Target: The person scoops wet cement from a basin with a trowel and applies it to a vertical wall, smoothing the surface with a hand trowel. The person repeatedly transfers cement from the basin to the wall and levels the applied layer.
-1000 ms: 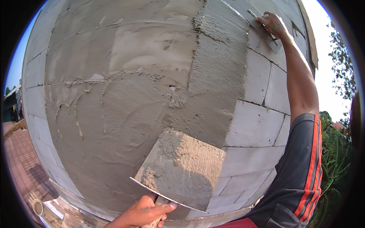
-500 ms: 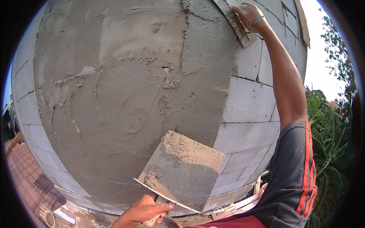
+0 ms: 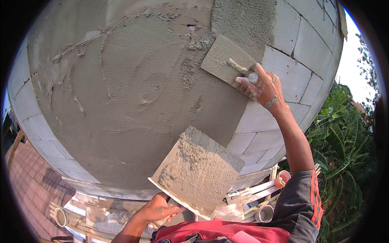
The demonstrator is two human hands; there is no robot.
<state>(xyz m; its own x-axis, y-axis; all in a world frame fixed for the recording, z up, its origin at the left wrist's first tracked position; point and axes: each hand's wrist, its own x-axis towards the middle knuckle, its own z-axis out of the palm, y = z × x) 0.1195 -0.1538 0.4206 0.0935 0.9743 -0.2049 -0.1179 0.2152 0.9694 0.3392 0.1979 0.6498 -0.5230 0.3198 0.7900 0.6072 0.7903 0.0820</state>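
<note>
My right hand (image 3: 265,87) is wrapped round the handle of a plastering trowel (image 3: 223,56), whose blade lies against the wall at the right part of the wet grey plaster (image 3: 129,81). Lower down, my left hand (image 3: 159,208) grips the handle under a square hawk (image 3: 231,162). A rough heap of mortar (image 3: 186,158) covers much of the hawk's top, thickest toward its left and far side. The hawk is tilted, and its far corner overlaps the plaster in the picture. Mortar is smeared on my right fingers and wrist.
Bare pale blocks (image 3: 310,38) border the plaster on the right. Below stand planks (image 3: 109,216), an orange bucket (image 3: 282,178), a grey bucket (image 3: 264,213) and another round container (image 3: 60,217). Roof tiles (image 3: 34,174) lie at lower left; leafy plants (image 3: 340,141) grow at right.
My right hand has brought the trowel down from the top right to the middle of the plaster's right side. The view has shifted lower, and mortar covers more of the hawk.
</note>
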